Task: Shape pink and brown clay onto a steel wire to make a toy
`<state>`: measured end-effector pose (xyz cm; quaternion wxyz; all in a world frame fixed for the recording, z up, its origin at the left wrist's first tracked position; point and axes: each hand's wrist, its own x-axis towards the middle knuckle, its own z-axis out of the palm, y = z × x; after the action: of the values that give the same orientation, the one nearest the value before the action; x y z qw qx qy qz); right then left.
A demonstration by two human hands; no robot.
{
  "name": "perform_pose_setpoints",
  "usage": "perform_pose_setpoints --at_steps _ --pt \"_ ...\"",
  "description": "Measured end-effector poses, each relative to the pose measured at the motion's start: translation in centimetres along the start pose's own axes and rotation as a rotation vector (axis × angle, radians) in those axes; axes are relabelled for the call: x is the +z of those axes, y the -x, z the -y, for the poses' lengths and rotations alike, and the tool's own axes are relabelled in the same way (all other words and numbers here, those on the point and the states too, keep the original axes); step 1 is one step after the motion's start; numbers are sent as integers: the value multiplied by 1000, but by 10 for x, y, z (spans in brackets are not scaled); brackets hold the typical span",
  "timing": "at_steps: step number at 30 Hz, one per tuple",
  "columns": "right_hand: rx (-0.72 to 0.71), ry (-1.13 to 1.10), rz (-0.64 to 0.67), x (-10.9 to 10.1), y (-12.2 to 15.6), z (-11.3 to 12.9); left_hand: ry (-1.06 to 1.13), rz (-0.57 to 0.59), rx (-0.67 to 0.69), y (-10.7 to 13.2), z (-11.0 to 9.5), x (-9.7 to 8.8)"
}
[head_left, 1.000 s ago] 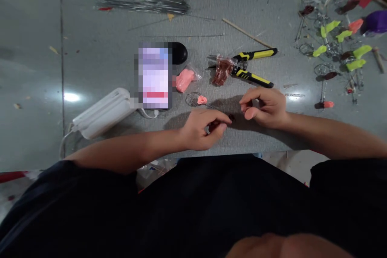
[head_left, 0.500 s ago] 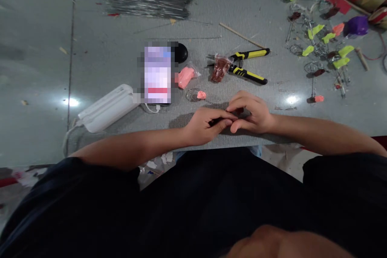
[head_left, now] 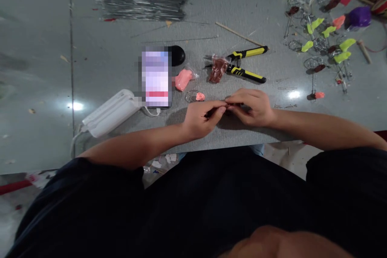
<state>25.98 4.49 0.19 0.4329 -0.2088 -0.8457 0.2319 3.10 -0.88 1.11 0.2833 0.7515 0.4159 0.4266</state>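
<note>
My left hand (head_left: 202,117) and my right hand (head_left: 251,107) meet fingertip to fingertip over the grey mat (head_left: 242,137), near its front edge. Both pinch a small dark red piece (head_left: 229,106) between thumb and fingers; most of it is hidden. Just beyond my left hand lie a wire ring with a pink blob (head_left: 196,96) and a small bag of pink clay (head_left: 183,79). A bag of dark red clay (head_left: 218,68) leans on yellow-and-black pliers (head_left: 246,64) beyond my right hand.
A phone (head_left: 156,77) is cabled to a white power bank (head_left: 109,112) at the left. A bundle of thin metal wires (head_left: 143,1) lies at the back. Several finished wire pieces with green, pink and dark tips (head_left: 323,40) are scattered at the right. A wooden stick (head_left: 238,34) lies behind the pliers.
My hands were apart a second ago; they have come together and now pinch the small dark red piece between them. The view has shifted slightly.
</note>
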Motion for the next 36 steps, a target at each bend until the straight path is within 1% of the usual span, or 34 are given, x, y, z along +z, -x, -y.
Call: perform_pose_setpoints --at_steps 3,6,8,11,14,15,17,20,23,26,28,32,36 --pt "31 12 -29 0 1 -2 -11 64 57 0 4 -4" --pt "9 45 -21 -3 2 -4 18 78 40 2 4 -5" --pt "13 46 -1 -5 2 -5 25 66 -7 3 3 -5" --pt "54 4 25 -6 0 -5 5 23 -67 3 2 -1" --pt "66 -8 54 -6 -1 -4 -67 -33 -74 3 3 1" --pt "68 6 71 -6 -1 -4 -103 -50 -47 3 4 2" --pt "78 38 106 -5 -1 -5 -187 -72 60 2 7 1" --pt "102 42 113 -6 0 -6 -319 -71 221 -1 12 -4" --pt "138 24 116 -7 0 -5 -374 -28 261 -4 15 -9" --pt "171 12 152 -10 -1 -4 -337 12 211 -4 11 -10" --pt "165 -23 171 -11 -2 -3 -304 -7 155 -3 6 -8" --pt "132 -78 160 -13 -2 -1 -257 -80 75 -2 -3 -3" --pt "120 -69 130 -14 -3 -2 -216 -64 0 -1 -5 -1"
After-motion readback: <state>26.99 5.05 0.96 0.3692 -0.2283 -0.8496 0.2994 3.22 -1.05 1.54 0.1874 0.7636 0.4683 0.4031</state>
